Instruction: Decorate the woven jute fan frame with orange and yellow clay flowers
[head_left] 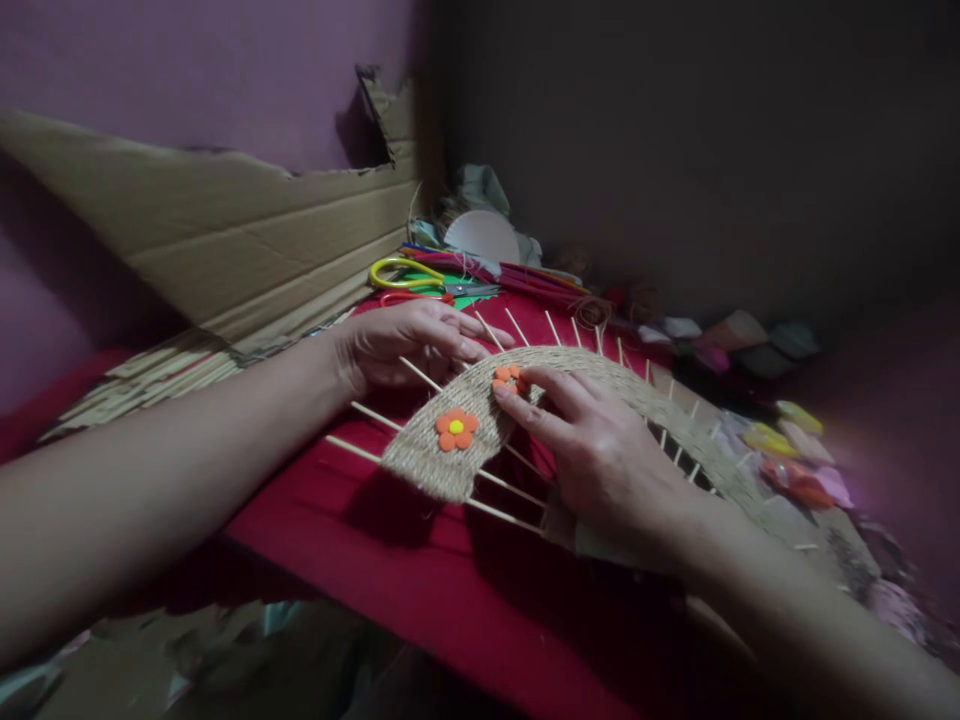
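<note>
A curved band woven from twine [420, 458] over thin wooden sticks [508, 487] arches above the red cloth. Near its left end sits an orange flower [442, 438] with a yellow centre. My right hand [611, 455] reaches over the band, thumb and forefinger closed on a second orange flower [506, 374] that lies against the twine; the fingers partly cover it. At the band's upper left edge, my left hand [405, 345] has its fingers curled together among the sticks, fingertips at the band's rim. The underside of that grip is hidden.
Yellow-handled scissors [409, 272] lie behind my left hand, beside coloured stems [532, 280]. Cardboard [262, 215] leans on the wall at left. Several colourful pieces [799, 480] lie at right. The red cloth's front edge [360, 612] runs below the band.
</note>
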